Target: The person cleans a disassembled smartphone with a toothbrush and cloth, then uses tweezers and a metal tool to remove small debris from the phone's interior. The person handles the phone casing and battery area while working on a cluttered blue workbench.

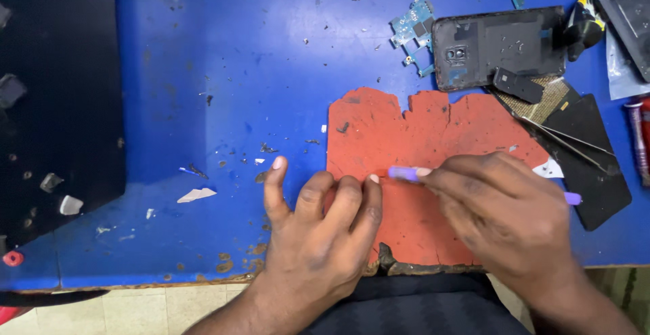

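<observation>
Purple plastic, a slim pry tool [406,172], sits pinched in the right hand [504,216], whose fingers are closed around it; its tip points left over a worn red mat [413,128] and its far end shows past the hand near a black pad [596,172]. The left hand [318,230] rests on the mat's left edge with fingers curled down and fingertips [374,179] pressing just beside the tool's tip; whatever lies under them is too small to tell, and its forefinger stretches out onto the blue counter [203,71]. Farther back on the counter lie a dark phone back cover [497,47] and, just beside it, a small green circuit board [413,30]. Metal tweezers [569,142] rest across the black pad at the right. Small scraps and flakes are scattered over the counter
</observation>
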